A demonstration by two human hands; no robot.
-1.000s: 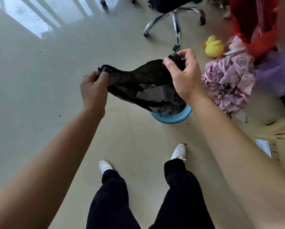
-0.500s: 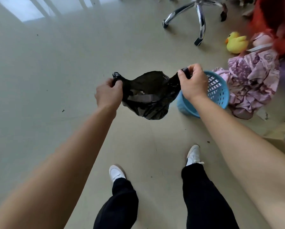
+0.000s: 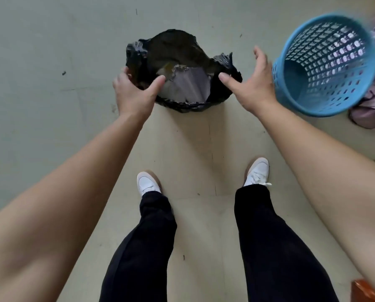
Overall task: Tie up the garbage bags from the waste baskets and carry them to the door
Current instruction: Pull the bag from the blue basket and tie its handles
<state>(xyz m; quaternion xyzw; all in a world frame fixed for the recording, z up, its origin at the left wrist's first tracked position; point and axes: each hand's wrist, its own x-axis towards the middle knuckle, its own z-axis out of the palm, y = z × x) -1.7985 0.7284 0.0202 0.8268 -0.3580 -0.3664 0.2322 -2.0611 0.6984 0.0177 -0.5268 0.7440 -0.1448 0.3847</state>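
0.5 s ago the garbage bag (image 3: 182,51) hung stretched between both hands. Now it sits on the floor (image 3: 51,105), mouth gaping, left of the empty blue basket (image 3: 326,62). The left hand (image 3: 134,94) clasps its left rim between thumb and fingers — the right hand (image 3: 254,86) is spread just beside the right rim. The likely risk: the slack film slumps or tears when gathered, spilling the paper (image 3: 188,83).

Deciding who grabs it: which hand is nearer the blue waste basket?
Right. The right hand is open just left of the blue waste basket, beside its rim; the left hand is farther, at the left edge of the black garbage bag.
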